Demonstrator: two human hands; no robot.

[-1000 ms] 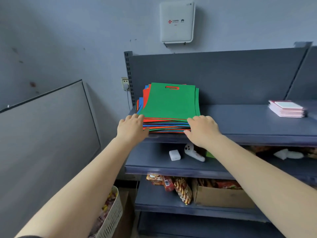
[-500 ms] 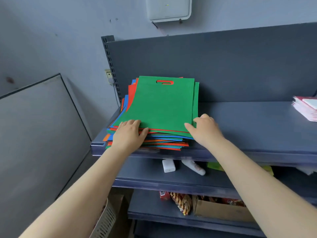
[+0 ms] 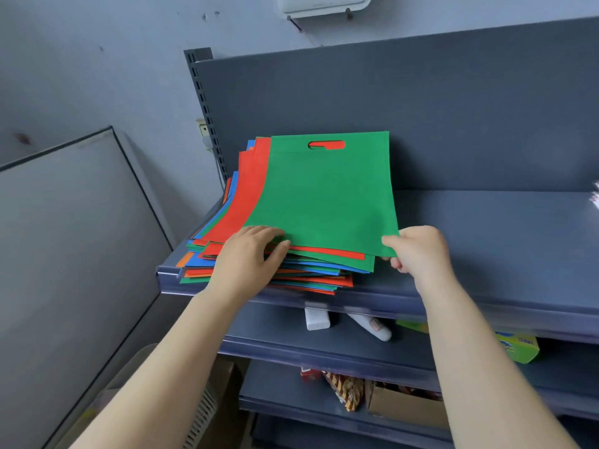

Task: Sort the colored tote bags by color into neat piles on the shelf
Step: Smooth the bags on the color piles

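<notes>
The top green bag (image 3: 327,199) was pinched at its near right corner by the right hand (image 3: 418,251); the stack (image 3: 275,273), at the shelf's (image 3: 502,228) left front corner, was pressed by the left hand (image 3: 251,257).

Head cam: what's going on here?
A person is starting on a mixed stack of tote bags on the top shelf. The right hand pinches the near corner of the top green bag, lifting it off the red bag beneath. The left hand rests on the stack. No sorted piles show yet.
</notes>
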